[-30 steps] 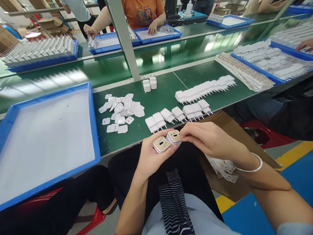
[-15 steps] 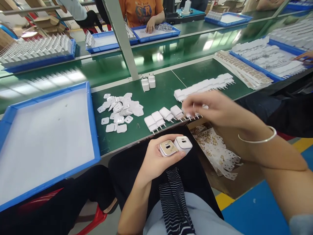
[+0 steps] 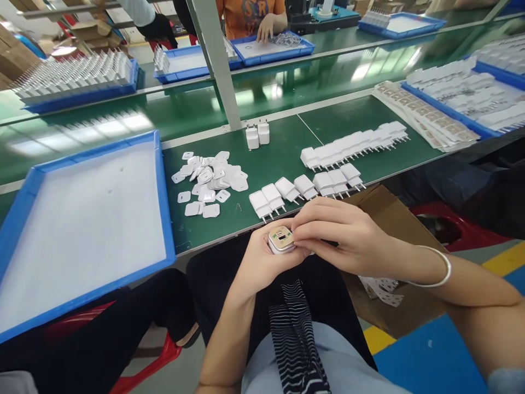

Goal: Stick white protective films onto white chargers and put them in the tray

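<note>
My left hand [image 3: 262, 260] is wrapped round a white charger [image 3: 281, 239] whose upturned end is tan with a slot in it. A second charger held beside it is mostly hidden behind my right hand [image 3: 340, 232]. The fingers of my right hand are pinched together at that end, and what they grip is hidden. Just beyond, a row of white plug chargers [image 3: 304, 186] lies along the green table's front edge. A longer row of chargers [image 3: 355, 145] lies behind it. Loose white plates [image 3: 211, 175] are heaped on the left.
A blue-rimmed tray [image 3: 165, 202] lies at the left. Two chargers [image 3: 257, 134] stand near the post [image 3: 223, 71]. Sticker sheets [image 3: 426, 115] lie at the right. A cardboard box [image 3: 394, 219] is below the table. Across the line, a person in orange [image 3: 246, 16] works at a tray.
My right hand has moved left and down from above the front row of chargers to the chargers in my left hand, and its fingers have closed there. The whole view has shifted slightly.
</note>
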`<state>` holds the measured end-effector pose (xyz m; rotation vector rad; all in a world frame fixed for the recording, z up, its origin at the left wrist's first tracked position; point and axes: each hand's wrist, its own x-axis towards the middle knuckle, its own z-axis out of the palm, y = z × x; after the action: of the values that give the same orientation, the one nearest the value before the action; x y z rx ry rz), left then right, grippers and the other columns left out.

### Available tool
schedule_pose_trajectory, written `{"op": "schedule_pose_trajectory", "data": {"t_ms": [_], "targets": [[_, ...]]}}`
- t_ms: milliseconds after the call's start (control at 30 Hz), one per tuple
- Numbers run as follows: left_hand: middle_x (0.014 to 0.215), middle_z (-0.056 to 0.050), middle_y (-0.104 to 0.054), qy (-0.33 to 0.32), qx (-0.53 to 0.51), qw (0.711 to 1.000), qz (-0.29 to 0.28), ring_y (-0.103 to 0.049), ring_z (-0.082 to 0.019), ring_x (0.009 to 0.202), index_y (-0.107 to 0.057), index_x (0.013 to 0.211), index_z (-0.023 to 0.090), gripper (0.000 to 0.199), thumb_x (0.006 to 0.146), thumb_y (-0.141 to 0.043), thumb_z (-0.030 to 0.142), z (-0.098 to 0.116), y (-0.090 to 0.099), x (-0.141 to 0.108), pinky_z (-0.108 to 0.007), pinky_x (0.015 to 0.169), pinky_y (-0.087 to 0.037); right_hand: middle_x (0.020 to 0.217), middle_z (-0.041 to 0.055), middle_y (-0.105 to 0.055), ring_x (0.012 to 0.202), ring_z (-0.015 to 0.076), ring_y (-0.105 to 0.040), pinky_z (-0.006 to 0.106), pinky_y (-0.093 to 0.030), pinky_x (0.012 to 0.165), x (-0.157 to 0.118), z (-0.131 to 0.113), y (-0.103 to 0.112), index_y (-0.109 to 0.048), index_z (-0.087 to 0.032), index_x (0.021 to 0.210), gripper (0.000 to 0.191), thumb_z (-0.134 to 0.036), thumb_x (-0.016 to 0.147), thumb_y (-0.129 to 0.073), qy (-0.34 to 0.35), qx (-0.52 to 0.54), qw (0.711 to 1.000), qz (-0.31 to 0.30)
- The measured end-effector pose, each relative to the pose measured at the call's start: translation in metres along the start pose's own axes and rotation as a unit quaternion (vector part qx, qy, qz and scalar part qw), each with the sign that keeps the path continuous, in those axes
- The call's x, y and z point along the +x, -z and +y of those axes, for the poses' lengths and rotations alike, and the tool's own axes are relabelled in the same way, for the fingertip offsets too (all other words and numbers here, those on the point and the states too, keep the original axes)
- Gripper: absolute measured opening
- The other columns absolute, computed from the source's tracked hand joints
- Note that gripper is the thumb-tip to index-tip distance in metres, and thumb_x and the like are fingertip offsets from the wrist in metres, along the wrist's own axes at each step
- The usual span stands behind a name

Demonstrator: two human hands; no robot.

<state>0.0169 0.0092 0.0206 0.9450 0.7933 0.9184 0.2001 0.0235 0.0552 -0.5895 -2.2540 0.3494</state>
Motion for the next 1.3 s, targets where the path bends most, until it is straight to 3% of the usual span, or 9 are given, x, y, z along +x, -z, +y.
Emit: {"op": "schedule_pose_trajectory", "data": {"t_ms": [167,400,633,767,1000,1200,1300], "targets": [[0.076,0.002,-0.066,0.000,0.012,1.000,-0.008,-0.052,-0.007,0.065,-0.077,0.090,0.016,0.036,0.058,-0.089,0.003,0.000,0.002,0.000,-0.017,0.061,-0.043,0.098,0.0164,-0.076,0.089,0.0244,-0.067,0.042,-0.060,0.080,-0.002,-0.002,0.001,-0.070,-0.008,0.096,0.008,-0.006,0.091,-0.064,0.017,-0.041,0.999,-0.013],[0.080,0.000,-0.070,-0.001,0.053,0.999,0.000,-0.056,-0.010,0.065,-0.077,0.098,0.015,0.037,0.063,-0.088,0.012,-0.001,0.002,-0.001,-0.021,0.062,-0.046,0.098,0.0108,-0.076,0.091,0.0227,-0.067,0.040,-0.061,0.082,-0.006,0.001,0.003,-0.068,-0.016,0.099,0.008,-0.011,0.095,-0.062,0.010,-0.022,0.999,-0.035],[0.074,0.001,-0.065,-0.007,0.045,0.998,0.040,-0.053,-0.010,0.064,-0.074,0.086,0.013,0.030,0.061,-0.089,0.016,0.002,-0.001,-0.002,-0.021,0.059,-0.043,0.105,0.0132,-0.072,0.099,0.0251,-0.063,0.043,-0.058,0.085,-0.009,0.001,-0.010,-0.061,-0.016,0.103,0.018,-0.003,0.095,-0.053,0.019,-0.073,0.997,-0.002],[0.066,0.004,-0.054,-0.008,0.068,0.997,0.022,-0.044,-0.007,0.059,-0.065,0.076,0.014,0.021,0.067,-0.084,0.015,0.001,-0.002,-0.002,-0.020,0.055,-0.037,0.107,0.0162,-0.063,0.102,0.0260,-0.058,0.041,-0.055,0.086,-0.002,0.000,-0.006,-0.057,-0.015,0.096,0.018,0.001,0.093,-0.049,0.002,-0.077,0.995,-0.059],[0.068,0.003,-0.056,0.011,0.057,0.998,0.004,-0.047,-0.008,0.062,-0.063,0.076,0.014,0.025,0.065,-0.085,0.016,0.000,0.001,-0.001,-0.021,0.057,-0.039,0.115,0.0187,-0.058,0.104,0.0276,-0.054,0.042,-0.053,0.085,0.020,-0.003,0.010,-0.057,-0.014,0.096,0.025,0.006,0.088,-0.043,0.017,-0.090,0.981,-0.171],[0.069,0.003,-0.057,-0.020,0.039,0.999,0.031,-0.046,-0.008,0.061,-0.071,0.086,0.014,0.029,0.063,-0.087,0.019,0.003,0.005,-0.001,-0.021,0.057,-0.039,0.111,0.0130,-0.067,0.101,0.0249,-0.062,0.041,-0.055,0.084,0.017,0.002,0.006,-0.061,-0.019,0.096,0.013,-0.009,0.098,-0.054,0.002,-0.024,0.997,-0.072],[0.065,0.004,-0.053,-0.020,0.040,0.998,0.041,-0.042,-0.007,0.058,-0.066,0.078,0.015,0.025,0.063,-0.087,0.019,0.004,0.005,-0.003,-0.021,0.054,-0.035,0.111,0.0112,-0.069,0.105,0.0247,-0.064,0.042,-0.055,0.090,0.013,0.002,0.002,-0.062,-0.021,0.097,0.011,-0.011,0.098,-0.057,-0.003,-0.005,0.999,-0.045]]}}
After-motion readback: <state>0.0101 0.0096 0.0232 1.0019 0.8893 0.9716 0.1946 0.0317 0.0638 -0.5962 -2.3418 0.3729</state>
